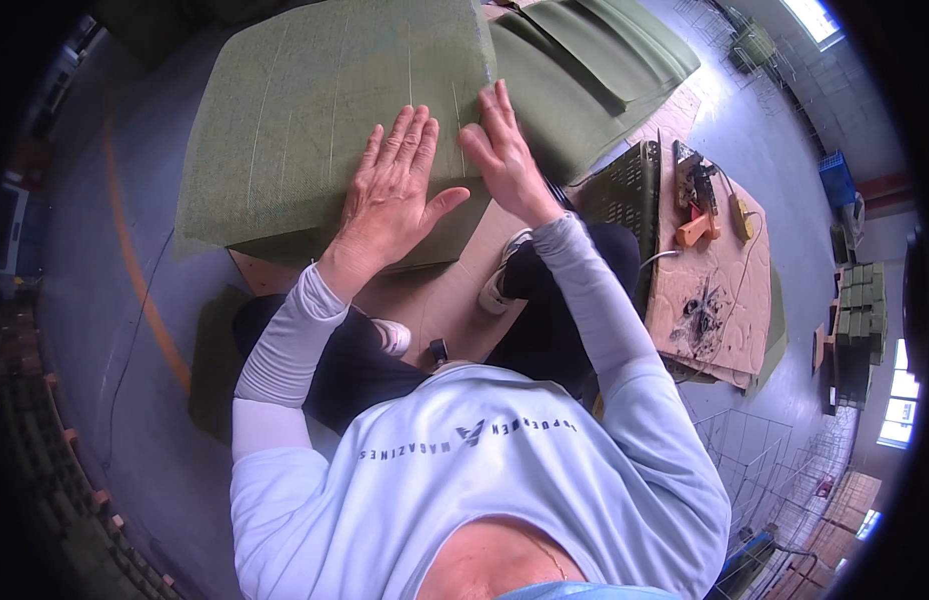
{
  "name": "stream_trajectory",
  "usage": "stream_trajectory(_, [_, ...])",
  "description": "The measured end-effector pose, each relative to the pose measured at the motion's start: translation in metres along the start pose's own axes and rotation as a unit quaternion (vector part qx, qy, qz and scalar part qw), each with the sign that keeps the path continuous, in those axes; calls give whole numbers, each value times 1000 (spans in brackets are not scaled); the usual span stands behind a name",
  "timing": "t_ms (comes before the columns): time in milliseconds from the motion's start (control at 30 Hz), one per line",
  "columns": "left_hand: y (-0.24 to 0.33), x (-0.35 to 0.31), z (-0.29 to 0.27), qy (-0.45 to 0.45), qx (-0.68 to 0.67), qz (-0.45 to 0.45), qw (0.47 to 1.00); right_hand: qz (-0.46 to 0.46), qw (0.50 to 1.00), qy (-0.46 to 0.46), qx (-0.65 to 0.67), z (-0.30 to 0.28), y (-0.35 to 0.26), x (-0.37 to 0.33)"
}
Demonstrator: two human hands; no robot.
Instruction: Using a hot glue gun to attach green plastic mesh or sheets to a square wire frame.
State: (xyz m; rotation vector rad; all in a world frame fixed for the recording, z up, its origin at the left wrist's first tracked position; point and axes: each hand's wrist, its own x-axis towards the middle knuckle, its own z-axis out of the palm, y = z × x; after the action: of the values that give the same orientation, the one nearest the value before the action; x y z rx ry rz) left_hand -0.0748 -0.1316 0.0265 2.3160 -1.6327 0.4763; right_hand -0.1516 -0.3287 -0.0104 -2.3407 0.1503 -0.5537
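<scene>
Hands first: your left hand point(393, 195) lies flat, fingers spread, on the green upholstered cushion point(325, 110) at twelve o'clock. Your right hand point(505, 155) presses its near edge just beside, fingers together and straight, gripping nothing. Cardboard sheet point(710, 290) with an orange tool point(697, 228) sits at three o'clock.

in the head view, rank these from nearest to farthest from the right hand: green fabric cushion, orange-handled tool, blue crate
1. The green fabric cushion: directly under the right hand, which rests on its right part.
2. The orange-handled tool: to the right, lying on the cardboard-topped bench.
3. The blue crate: farther right still, past the bench, on the floor near the wall.
</scene>
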Motion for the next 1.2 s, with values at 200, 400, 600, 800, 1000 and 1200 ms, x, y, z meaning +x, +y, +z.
stream_trajectory(200, [0,2,1,5,-3,11,1000,-87,983,90,-131,-38,-24,26])
stream_trajectory(400, [-1,3,-4,-12,-14,-15,1000,66,982,-62,-163,-10,-17,67])
stream_trajectory(600, [-2,5,-3,-28,-21,-18,999,57,995,79,-33,-21,10,97])
stream_trajectory(800, [-11,-1,-17,-75,-139,-2,987,146,988,-4,-54,-7,24,99])
stream_trajectory(1000, [-161,-48,-59,52,51,-344,936,-80,992,-1,-96,-21,4,33])
stream_trajectory(1200, [-230,-112,-49,-19,-272,-454,848,113,979,78,154,8,-1,-2])
